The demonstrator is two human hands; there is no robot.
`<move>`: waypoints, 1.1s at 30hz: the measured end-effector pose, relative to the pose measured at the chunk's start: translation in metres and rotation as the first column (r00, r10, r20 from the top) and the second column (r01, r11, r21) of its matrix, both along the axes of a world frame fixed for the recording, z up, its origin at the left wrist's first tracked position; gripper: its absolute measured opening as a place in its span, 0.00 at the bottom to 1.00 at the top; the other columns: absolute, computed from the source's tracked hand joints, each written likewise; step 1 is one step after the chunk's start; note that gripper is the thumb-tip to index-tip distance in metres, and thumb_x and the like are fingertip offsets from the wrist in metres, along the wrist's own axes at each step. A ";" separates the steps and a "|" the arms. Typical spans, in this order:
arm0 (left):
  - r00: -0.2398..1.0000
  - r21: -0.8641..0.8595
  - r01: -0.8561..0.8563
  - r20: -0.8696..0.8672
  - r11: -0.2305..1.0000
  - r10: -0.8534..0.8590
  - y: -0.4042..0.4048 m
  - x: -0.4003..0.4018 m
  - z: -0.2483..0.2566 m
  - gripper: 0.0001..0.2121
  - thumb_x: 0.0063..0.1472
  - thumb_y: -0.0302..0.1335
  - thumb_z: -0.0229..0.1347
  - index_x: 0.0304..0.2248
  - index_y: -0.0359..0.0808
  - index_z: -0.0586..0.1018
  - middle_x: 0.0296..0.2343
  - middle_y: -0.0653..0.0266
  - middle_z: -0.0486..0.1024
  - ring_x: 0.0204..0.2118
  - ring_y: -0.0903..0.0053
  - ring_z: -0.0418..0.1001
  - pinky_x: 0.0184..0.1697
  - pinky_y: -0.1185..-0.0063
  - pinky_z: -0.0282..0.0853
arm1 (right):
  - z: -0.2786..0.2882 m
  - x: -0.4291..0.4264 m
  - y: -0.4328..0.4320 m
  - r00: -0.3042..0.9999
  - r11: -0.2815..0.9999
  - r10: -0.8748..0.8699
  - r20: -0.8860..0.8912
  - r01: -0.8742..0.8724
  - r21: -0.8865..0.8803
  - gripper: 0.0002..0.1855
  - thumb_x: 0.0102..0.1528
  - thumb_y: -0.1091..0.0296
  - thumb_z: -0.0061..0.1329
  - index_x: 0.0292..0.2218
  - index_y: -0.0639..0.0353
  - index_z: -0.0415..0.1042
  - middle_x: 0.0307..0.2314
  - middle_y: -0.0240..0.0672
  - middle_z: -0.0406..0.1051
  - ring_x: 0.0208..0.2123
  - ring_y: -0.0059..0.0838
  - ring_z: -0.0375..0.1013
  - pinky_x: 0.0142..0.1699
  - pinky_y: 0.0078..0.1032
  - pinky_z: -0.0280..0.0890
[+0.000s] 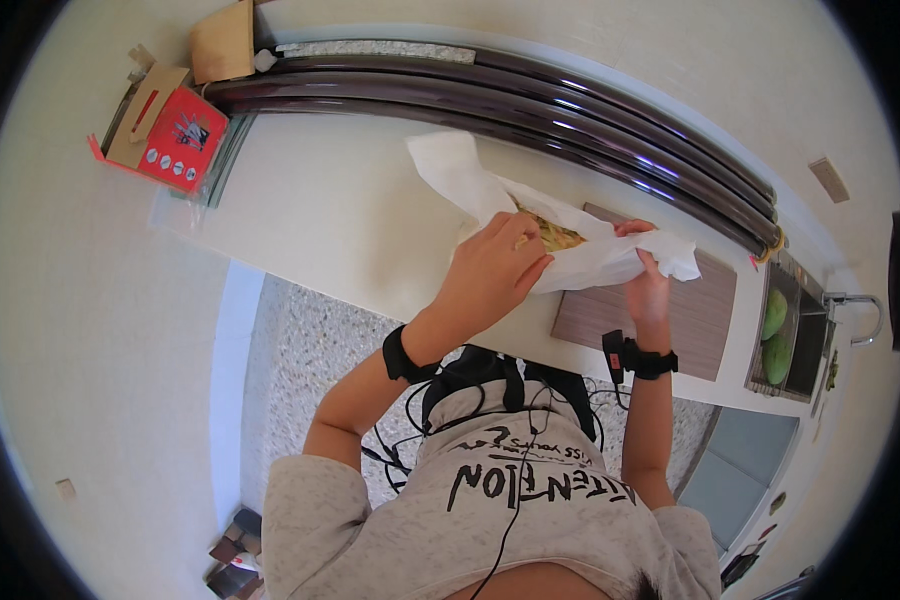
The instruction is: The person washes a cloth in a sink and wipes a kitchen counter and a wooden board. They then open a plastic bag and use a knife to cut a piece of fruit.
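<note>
A crumpled white paper wrap (600, 264) lies open along its length above the counter. Inside its fold shows yellow-green, shredded-looking food (551, 229); what kind it is I cannot tell. My right hand (643, 251) grips the wrap near its right end, thumb on the near side and fingers on the far side. At the wrap's left part is my left hand (499, 259), fingers curled over the inner edge beside the food and thumb along the near side. The left fingertips partly hide the food. A brown wood-grain board (667, 315) lies beneath the wrap's right side.
Long dark glossy tubes (495, 101) line the counter's back. A red printed carton (180, 139) stands at the far left near a wooden block (223, 41). At the right, green mangoes (775, 360) sit in a rack beside the sink faucet (859, 300). Black cables (390, 450) hang around my waist.
</note>
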State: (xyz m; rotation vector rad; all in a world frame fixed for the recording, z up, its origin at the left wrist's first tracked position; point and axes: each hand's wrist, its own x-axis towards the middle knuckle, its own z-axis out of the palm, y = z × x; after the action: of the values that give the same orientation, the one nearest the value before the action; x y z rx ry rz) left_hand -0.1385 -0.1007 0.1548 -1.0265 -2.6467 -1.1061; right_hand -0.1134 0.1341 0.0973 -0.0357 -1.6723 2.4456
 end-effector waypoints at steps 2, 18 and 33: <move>0.983 0.049 -0.045 -0.177 0.998 0.053 -0.001 0.006 -0.004 0.15 0.40 0.16 0.51 0.31 0.40 0.74 0.33 0.62 0.66 0.38 0.65 0.63 0.37 0.75 0.64 | -0.011 -0.002 0.003 0.999 0.997 -0.001 0.040 0.005 -0.079 0.15 0.48 0.69 0.39 0.38 0.64 0.61 0.32 0.37 0.63 0.40 0.31 0.61 0.51 0.33 0.51; 0.844 0.239 -0.532 0.072 0.812 0.531 -0.145 -0.082 -0.284 0.07 0.49 0.18 0.48 0.30 0.34 0.73 0.28 0.60 0.69 0.26 0.71 0.70 0.30 0.78 0.67 | 0.133 -0.023 0.013 0.983 0.866 0.075 -0.165 -0.146 -0.478 0.14 0.56 0.69 0.32 0.43 0.62 0.62 0.42 0.38 0.63 0.47 0.33 0.59 0.56 0.36 0.46; 0.794 0.117 -0.571 0.327 0.812 0.512 -0.087 -0.161 -0.286 0.03 0.48 0.23 0.54 0.25 0.33 0.76 0.26 0.66 0.68 0.33 0.71 0.66 0.35 0.77 0.65 | 0.182 0.045 0.078 0.938 0.911 -0.336 -0.085 0.301 -0.282 0.16 0.57 0.70 0.29 0.45 0.67 0.57 0.44 0.44 0.58 0.50 0.37 0.53 0.58 0.38 0.40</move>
State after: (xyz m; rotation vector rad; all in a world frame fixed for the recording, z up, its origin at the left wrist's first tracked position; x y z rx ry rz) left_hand -0.2993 -0.1881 -0.1310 -0.0327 -2.6675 -1.4121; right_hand -0.0681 0.2117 0.2790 -0.1659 -1.1683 2.3421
